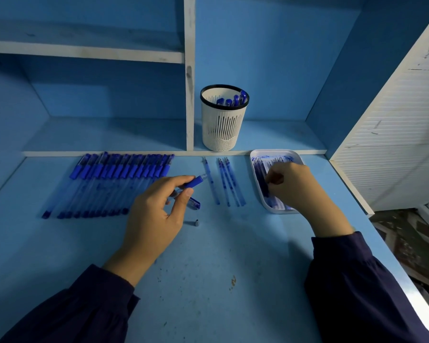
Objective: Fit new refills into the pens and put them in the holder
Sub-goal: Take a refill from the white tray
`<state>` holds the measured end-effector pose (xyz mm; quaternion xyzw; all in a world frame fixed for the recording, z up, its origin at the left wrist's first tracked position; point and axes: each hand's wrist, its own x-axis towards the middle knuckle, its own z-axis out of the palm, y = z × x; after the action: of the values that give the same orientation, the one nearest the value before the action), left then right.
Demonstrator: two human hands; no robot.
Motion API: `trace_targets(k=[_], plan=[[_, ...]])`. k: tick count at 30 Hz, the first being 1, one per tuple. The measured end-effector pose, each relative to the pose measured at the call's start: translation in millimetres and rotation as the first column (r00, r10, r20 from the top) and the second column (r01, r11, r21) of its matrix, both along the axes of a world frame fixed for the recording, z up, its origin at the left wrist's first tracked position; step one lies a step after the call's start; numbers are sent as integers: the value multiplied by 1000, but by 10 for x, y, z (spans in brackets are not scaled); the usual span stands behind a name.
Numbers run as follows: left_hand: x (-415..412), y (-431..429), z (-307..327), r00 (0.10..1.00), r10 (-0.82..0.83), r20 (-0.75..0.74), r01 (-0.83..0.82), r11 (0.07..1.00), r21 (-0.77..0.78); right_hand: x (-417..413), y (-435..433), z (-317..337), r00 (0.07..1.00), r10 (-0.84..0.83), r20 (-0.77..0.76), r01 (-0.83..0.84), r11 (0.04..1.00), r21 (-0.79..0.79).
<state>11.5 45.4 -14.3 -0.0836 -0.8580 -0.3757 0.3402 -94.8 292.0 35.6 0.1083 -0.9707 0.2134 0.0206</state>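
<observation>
You face a blue surface [208,280], scuffed, flecked with dark specks and bearing one small brownish mark [232,280]. Behind it rises a blue hutch: a white-edged shelf [84,52] at your upper left, a white upright divider [189,95] smudged grey, and a blue back wall [270,58]. On your right stands a white slatted panel [394,134] with dark scratches. Below it, at the lower right, you see a patterned floor [406,241]. The light is dim and cool.

Dim, even, blue-tinted light leaves only soft shadows on the desk [233,256] at lower centre, wide-angle distortion bows lines near the borders, and the lower right corner is blurred.
</observation>
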Motion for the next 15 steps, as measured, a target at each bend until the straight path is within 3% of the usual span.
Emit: trace_targets(k=[9, 12, 15], plan=[[-24, -10, -21, 1000, 0, 5, 0, 1000, 16, -19, 17, -32, 999, -41, 18, 42, 998, -42], [-17, 1, -7, 1000, -29, 3, 29, 999, 25, -13, 44, 29, 995, -59, 83, 72, 984, -163], [-3, 13, 15, 998, -66, -14, 67, 997, 32, 35, 36, 150, 983, -33, 182, 107, 904, -414]])
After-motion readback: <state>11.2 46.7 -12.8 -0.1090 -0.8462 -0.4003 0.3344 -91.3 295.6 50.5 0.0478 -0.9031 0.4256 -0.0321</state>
